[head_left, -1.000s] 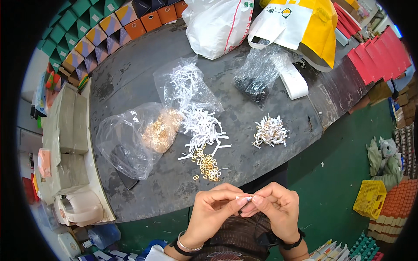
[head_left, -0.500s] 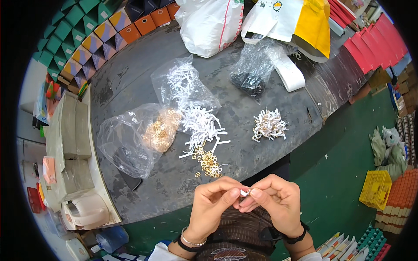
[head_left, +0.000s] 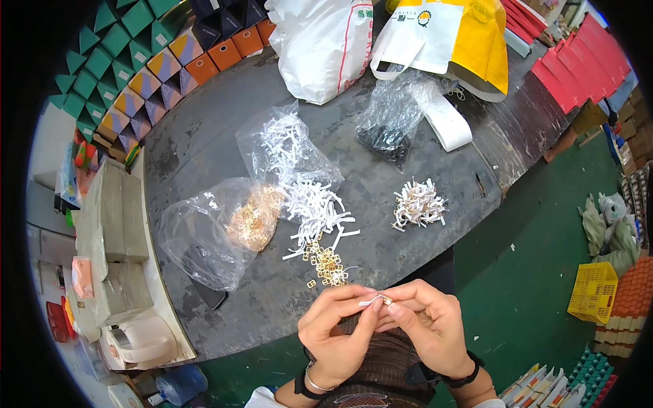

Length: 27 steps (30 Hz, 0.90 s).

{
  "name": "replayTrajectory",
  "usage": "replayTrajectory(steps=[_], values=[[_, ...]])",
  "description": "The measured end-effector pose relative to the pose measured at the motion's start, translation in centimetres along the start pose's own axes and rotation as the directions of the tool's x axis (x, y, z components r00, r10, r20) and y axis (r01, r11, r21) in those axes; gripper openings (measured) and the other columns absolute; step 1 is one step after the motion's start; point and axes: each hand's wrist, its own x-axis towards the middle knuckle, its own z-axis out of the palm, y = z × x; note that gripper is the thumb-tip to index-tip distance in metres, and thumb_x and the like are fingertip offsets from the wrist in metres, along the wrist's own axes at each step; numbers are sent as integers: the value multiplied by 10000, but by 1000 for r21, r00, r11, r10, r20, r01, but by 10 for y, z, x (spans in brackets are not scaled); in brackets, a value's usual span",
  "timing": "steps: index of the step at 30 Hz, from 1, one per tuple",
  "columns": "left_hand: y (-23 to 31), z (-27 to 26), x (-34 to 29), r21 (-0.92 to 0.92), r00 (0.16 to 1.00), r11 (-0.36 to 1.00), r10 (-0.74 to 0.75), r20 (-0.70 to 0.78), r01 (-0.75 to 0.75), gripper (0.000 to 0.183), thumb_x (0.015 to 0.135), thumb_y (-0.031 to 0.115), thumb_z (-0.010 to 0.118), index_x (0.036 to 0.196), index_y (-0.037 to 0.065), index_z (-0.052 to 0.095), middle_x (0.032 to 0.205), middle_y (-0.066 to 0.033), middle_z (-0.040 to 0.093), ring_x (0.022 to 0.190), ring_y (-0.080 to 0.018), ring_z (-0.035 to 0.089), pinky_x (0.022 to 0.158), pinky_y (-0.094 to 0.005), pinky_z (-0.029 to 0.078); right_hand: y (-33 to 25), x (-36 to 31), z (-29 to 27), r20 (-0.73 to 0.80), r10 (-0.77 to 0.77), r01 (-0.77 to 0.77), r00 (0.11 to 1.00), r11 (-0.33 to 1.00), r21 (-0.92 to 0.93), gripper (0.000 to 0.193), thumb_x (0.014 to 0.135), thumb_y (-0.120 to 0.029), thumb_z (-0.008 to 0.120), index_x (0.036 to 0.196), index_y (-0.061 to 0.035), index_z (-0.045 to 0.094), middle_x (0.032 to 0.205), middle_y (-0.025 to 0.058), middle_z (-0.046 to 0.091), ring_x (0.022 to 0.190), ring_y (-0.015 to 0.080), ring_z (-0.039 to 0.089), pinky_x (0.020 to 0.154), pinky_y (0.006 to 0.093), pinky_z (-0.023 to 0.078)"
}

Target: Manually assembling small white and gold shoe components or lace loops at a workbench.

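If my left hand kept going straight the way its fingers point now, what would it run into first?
The left hand points up and to the right, so it meets the small white strip with a gold buckle pinched between both hands, then the right hand; their fingertips already touch there.

strip (head_left: 371, 299): white, pinched at the fingertips of both hands
buckle (head_left: 387, 299): gold, at the strip's end, between the fingertips
loose buckles (head_left: 326, 262): gold, just above the fingers
loose strips (head_left: 318, 211): white, beyond the gold buckles
finished pile (head_left: 418, 204): white with gold specks, up and right of the fingers
clear bags (head_left: 224, 228): see-through; one shows gold, one white, one black contents
table (head_left: 204, 143): dark grey, mottled with pale scuffs
floor (head_left: 530, 272): green
crate (head_left: 593, 291): yellow, far right of the fingers
small boxes (head_left: 136, 61): green, orange, purple-and-yellow patterned, far upper left
wristbands (head_left: 306, 386): black
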Motion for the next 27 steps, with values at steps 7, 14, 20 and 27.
replayTrajectory(steps=[7,14,20,27], values=[[3,0,1,363,921,847,360,147,-389,206,687,-25,729,885,26,706,918,-126,681,720,-209,676,601,-264,540,3,2,-6,-19,-58,51,998,964,-259,158,935,-61,558,990,79,608,864,134,709,812,119,673,706,241,546],[2,-6,2,27,988,999,41,152,-45,184,707,-46,721,889,-28,699,957,-170,641,803,-206,640,718,-264,512,4,0,-7,-16,-63,57,998,967,-247,154,932,-55,559,982,80,614,847,135,707,799,111,669,696,240,551],[2,-4,7,-380,917,835,-355,181,399,173,761,-44,709,933,-32,691,979,-129,613,809,-150,594,709,-246,484,4,0,-6,38,-113,119,993,944,-309,141,930,-24,534,991,73,615,821,147,700,789,156,694,704,257,561],[0,-9,2,-423,865,755,-447,227,501,202,808,-68,679,1007,-31,692,1004,-125,624,871,-140,615,785,-249,516,6,-3,3,45,-272,255,961,815,-521,119,899,10,555,999,53,603,815,145,703,757,199,713,653,267,563]])
